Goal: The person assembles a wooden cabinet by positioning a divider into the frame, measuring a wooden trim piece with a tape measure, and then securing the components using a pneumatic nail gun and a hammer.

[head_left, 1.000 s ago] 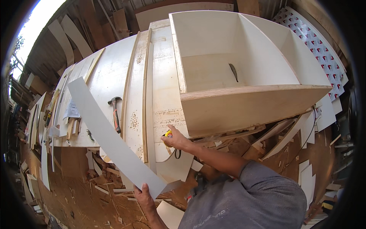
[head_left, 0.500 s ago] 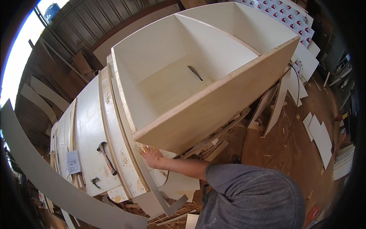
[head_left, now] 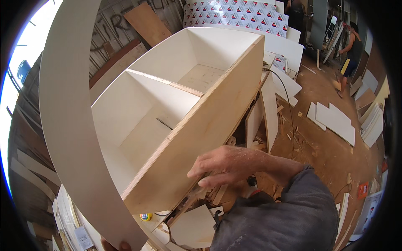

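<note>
At the lower left, my left hand (head_left: 114, 245) grips the bottom end of a long curved white panel (head_left: 67, 104); only its fingertips show. The panel stands up across the left of the view, in front of a white wooden box frame (head_left: 205, 138). My right hand (head_left: 224, 165) hovers by the front board of that frame, fingers apart and loosely bent, holding nothing. Inside the divided frame lies a dark, thin blade-like tool (head_left: 164, 124). A small round yellow and blue item (head_left: 145, 216) rests on the white surface below the frame's near corner.
Patterned sheets (head_left: 234, 16) lie behind the frame. White offcuts (head_left: 333, 121) and wood scraps are on the brown floor (head_left: 318, 167). A black cable (head_left: 289, 96) hangs off the frame's right end. Another person (head_left: 353, 48) stands at the far right. A white paper (head_left: 83, 237) lies lower left.
My view has turned right. The curved panel has swung more upright. My right hand has lifted away from beside the frame's near corner. My left hand's fingertips now show.
</note>
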